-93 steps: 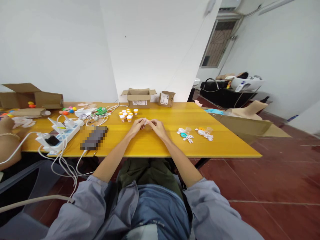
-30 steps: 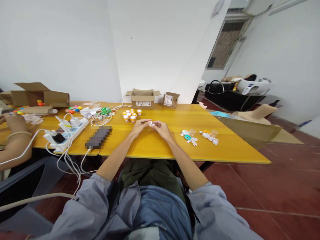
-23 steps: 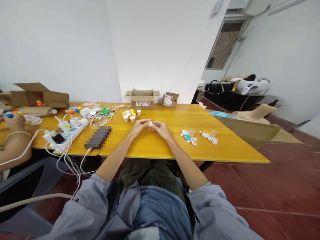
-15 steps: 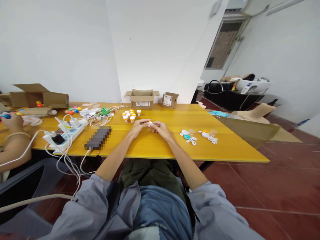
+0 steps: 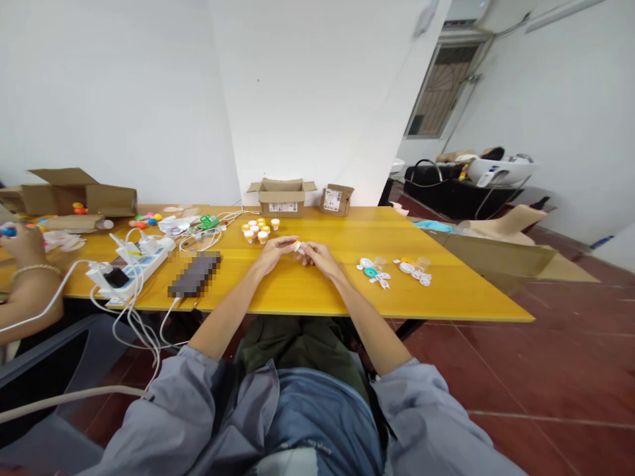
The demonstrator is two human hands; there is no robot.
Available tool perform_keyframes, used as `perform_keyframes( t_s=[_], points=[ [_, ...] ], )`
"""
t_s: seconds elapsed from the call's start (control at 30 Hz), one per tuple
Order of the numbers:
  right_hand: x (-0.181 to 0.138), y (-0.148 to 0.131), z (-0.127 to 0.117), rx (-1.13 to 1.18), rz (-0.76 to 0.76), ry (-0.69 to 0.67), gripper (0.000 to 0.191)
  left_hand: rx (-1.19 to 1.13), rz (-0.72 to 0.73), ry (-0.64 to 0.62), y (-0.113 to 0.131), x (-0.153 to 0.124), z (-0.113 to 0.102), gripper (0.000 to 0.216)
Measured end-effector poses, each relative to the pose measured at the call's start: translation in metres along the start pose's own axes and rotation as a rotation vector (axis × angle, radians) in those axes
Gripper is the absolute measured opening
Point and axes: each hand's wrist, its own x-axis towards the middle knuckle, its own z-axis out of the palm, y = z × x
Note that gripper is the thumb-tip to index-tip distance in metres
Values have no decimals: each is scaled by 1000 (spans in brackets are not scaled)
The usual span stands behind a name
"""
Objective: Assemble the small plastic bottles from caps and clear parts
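Over the middle of the yellow table [image 5: 307, 297], both my hands close on one small white and orange plastic piece [image 5: 298, 246]. My left hand [image 5: 272, 254] grips it from the left with the fingertips. From the right, my right hand [image 5: 318, 256] pinches the same piece between thumb and fingers, which partly hide it. Beyond my left hand stands a cluster of small white and orange plastic cups [image 5: 255, 230]. To the right of my right hand lie loose parts: a teal ring [image 5: 370, 272], white perforated pieces [image 5: 383, 279] and an orange and white round part [image 5: 407, 266].
Two cardboard boxes, an open one [image 5: 282, 197] and a smaller one [image 5: 337, 199], stand at the back. On the left are a power strip [image 5: 143, 264] with tangled cables and a dark pixelated block [image 5: 194, 274]. A co-worker's hand [image 5: 27, 246] holds a blue ball at far left.
The piece between my fingers has turned slightly and shows more of its white side. My hands have barely shifted. The co-worker's hand has moved slightly left.
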Motion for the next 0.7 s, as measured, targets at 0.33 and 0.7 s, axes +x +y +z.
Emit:
perform_keyframes(
  t_s=[0.33,0.7],
  points=[
    [0,3,-4,26,28,-109,43,-10,19,-35,-1,1,-1,45],
    [8,17,1,21,-143,-76,36,-35,22,-148,-6,4,-1,51]
  ],
)
